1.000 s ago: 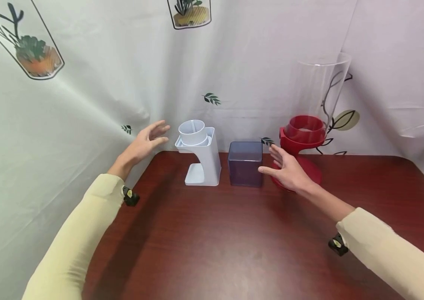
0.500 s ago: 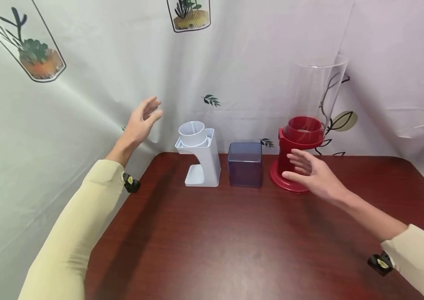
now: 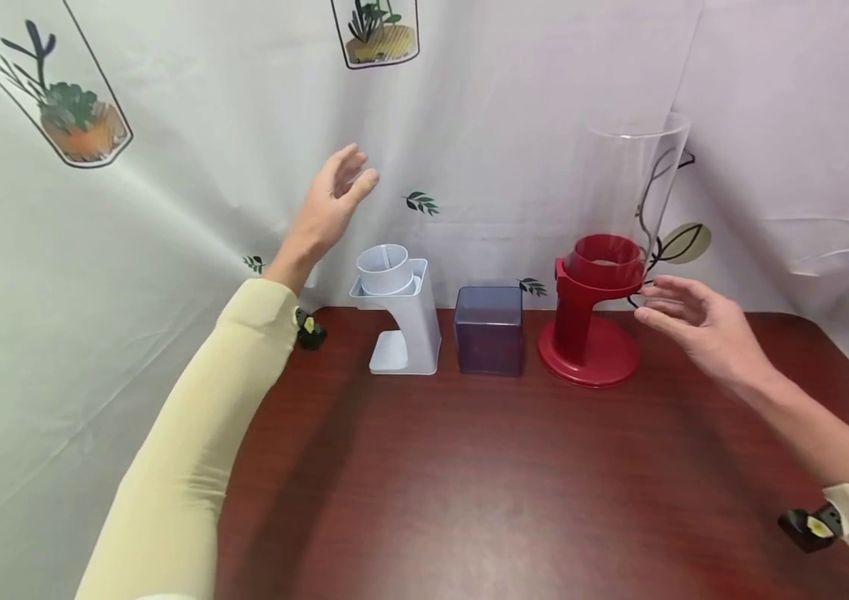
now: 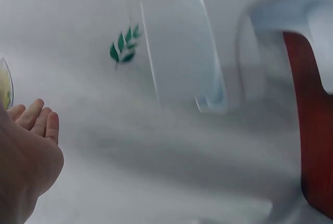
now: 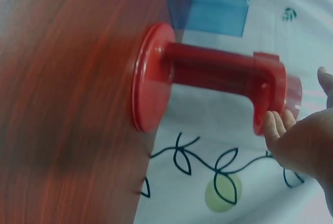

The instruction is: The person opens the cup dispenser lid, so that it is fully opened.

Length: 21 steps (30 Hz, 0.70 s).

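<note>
My left hand [image 3: 334, 200] is raised above and behind the small white stand [image 3: 424, 321], fingers relaxed and holding nothing. A round white cup-like piece [image 3: 387, 271] sits tilted in the stand's top. My right hand [image 3: 716, 329], fingers loosely bent, hovers just right of the red stand [image 3: 572, 329]. This has a round base and a ring on top, in which a tall clear cylinder [image 3: 630, 179] stands. In the right wrist view the fingertips overlap the ring of the red stand [image 5: 218, 67]. Between both stands sits a translucent blue-grey box [image 3: 489, 333].
A dark reddish wooden table [image 3: 469, 475] bears all these things near its back edge. Behind and to the left hangs a white cloth [image 3: 506, 125] printed with leaves and plants.
My left hand has risen and moved right, over the white stand. The right hand has moved right, from in front of the red stand to beside it. The objects stay put.
</note>
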{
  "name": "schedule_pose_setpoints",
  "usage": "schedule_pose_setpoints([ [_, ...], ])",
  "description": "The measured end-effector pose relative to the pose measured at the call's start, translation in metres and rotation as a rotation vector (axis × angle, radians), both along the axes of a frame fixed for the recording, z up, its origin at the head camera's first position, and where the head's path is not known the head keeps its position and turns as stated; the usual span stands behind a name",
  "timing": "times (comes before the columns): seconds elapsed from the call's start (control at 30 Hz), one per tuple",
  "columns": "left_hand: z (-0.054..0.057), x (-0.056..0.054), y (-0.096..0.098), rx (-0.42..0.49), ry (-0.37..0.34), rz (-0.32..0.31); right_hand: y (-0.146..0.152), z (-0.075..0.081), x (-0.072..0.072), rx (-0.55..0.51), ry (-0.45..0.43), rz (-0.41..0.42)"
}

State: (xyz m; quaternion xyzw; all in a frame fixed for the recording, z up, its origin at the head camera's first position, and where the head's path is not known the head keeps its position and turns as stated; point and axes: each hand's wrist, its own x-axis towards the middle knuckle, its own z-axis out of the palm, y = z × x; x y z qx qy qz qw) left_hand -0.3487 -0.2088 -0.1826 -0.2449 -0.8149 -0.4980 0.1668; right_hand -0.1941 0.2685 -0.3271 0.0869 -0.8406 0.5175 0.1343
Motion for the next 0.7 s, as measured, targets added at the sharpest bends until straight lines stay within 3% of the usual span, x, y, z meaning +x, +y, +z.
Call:
schedule_pose_setpoints([
  [0.17,0.002,-0.005,0.034,-0.026,0.018,-0.03,0.009,0.002,-0.004,-0.026,0.001,-0.035],
  [0.3,0.003,-0.007,0.06,-0.065,0.003,-0.061,0.013,0.004,-0.009,0.006,-0.05,-0.032],
  [0.53,0.0,-0.003,0.109,-0.124,-0.078,-0.119,0.015,0.006,-0.019,0.043,-0.141,0.001],
  [0.7,-0.009,0.001,0.14,-0.129,-0.123,-0.178,0.014,0.005,-0.027,0.023,-0.158,0.018],
])
